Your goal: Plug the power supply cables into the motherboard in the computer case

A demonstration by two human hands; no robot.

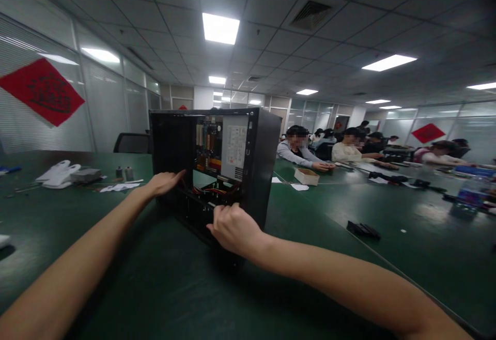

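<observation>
A black computer case (265,159) stands on the green table in front of me, slightly turned and with its near side uncovered. Through the opening I see a power supply with a white label (234,146), a circuit board with slots (209,141) and some coloured wires (211,190). My left hand (166,183) grips the case at its left, the thumb lying along the frame and the other fingers mostly hidden. Lower down on the right, my right hand (234,226) is closed over the near edge of the case frame.
On the left of the table (127,278) lie a white plastic bag (60,173), a grey box (86,175) and paper (121,187). To the right are a small open box (307,176) and a black item (363,230). Several people sit farther back.
</observation>
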